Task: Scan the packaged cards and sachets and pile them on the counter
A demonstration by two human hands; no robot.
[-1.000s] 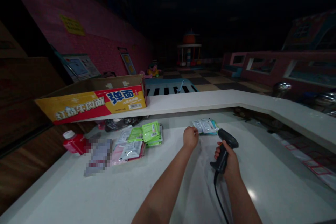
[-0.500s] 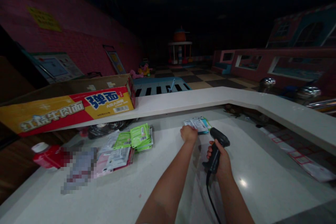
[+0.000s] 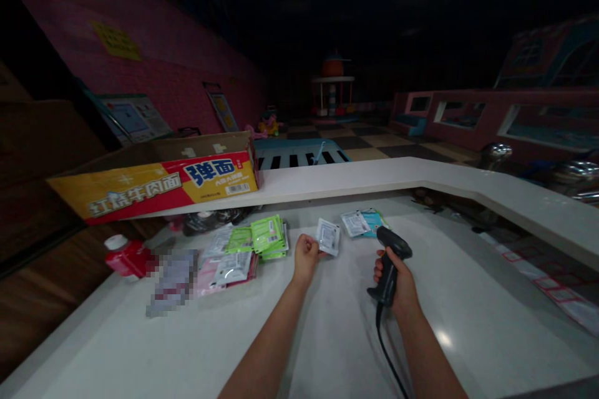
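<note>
My left hand [image 3: 306,257] pinches the edge of a small white printed sachet [image 3: 328,237], held just over the white counter [image 3: 337,330]. In my right hand [image 3: 401,280] is a black barcode scanner [image 3: 389,262], fingers wrapped round its handle, its cable running down toward me. Beyond the scanner head lie a few more sachets [image 3: 362,223], white and blue with a green edge. Left of my left hand sits a spread pile of packets: green sachets [image 3: 267,235] on top, white sachets [image 3: 233,267] and pink ones [image 3: 209,277] beside and under them.
A red bottle with a white cap [image 3: 127,255] and a blurred-out packet [image 3: 174,280] are at the left. A red and yellow noodle carton [image 3: 159,184] stands on the raised white ledge [image 3: 337,176] along the back. Papers with red frames [image 3: 538,277] lie at right.
My left hand has moved left from the far sachets, carrying one white sachet away from them. The right hand keeps hold of the scanner. The view has turned slightly left.
</note>
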